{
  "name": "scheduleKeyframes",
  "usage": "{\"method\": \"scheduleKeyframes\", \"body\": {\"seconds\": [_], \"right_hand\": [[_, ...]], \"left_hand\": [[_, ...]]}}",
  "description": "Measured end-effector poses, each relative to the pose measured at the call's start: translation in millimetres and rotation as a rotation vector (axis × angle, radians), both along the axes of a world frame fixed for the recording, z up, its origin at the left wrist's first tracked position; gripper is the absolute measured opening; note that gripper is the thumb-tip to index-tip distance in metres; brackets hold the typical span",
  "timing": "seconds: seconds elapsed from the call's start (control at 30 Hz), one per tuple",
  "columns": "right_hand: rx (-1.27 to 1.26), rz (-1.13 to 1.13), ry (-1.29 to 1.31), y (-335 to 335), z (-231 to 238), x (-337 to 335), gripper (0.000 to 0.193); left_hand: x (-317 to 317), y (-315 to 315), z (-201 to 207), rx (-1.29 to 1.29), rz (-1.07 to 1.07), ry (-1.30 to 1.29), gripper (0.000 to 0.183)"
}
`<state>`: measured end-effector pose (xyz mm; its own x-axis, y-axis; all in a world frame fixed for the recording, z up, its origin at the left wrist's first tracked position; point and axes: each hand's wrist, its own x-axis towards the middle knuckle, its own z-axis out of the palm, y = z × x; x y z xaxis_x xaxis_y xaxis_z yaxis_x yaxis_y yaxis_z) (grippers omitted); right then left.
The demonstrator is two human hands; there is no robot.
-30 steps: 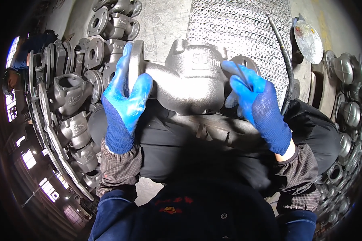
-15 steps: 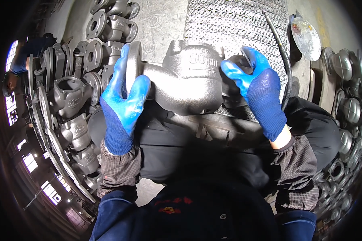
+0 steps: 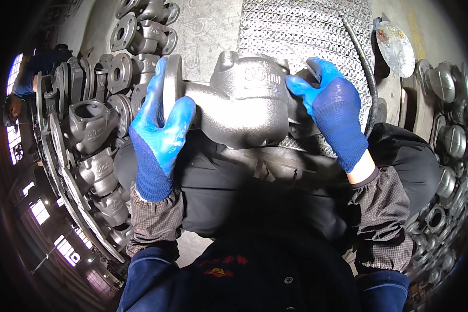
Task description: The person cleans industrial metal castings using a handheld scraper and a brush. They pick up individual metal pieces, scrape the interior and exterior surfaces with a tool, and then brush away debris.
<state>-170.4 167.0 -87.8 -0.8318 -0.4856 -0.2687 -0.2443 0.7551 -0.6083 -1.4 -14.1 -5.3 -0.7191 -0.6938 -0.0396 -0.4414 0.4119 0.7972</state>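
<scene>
Hands in blue gloves hold a grey cast valve body (image 3: 244,104) at mid frame, lying sideways. The left hand (image 3: 158,138) wraps its round flange; the right hand (image 3: 335,112) grips the other end. More valve castings (image 3: 91,130) crowd the left, and a black hose (image 3: 366,78) runs close at upper right.

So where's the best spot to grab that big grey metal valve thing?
Probably by its two ends, one hand from each side. The cast valve body lies crosswise, with a flat round flange at the left end that gives a rim to hook onto. The left hand wraps that flange; the right hand holds the opposite end. The bulging middle looks too fat to grasp.
</scene>
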Motion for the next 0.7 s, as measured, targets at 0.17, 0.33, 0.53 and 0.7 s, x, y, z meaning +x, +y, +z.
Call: {"method": "scheduleKeyframes", "body": {"seconds": [0.17,0.33,0.53,0.7], "right_hand": [[-0.612,-0.391,-0.371,17,10,-24,0.032],[-0.513,-0.478,-0.538,54,-3,-8,0.039],[-0.534,-0.376,-0.589,64,-20,40,0.033],[-0.660,-0.422,-0.607,51,-39,26,0.039]], "left_hand": [[3,-3,-2,-0.011,-0.001,0.019,0.058],[11,-4,-2,0.078,0.026,0.026,0.059],[6,-6,-6,0.074,-0.022,0.041,0.060],[14,-23,-11,-0.680,-0.468,0.237,0.033]]}}
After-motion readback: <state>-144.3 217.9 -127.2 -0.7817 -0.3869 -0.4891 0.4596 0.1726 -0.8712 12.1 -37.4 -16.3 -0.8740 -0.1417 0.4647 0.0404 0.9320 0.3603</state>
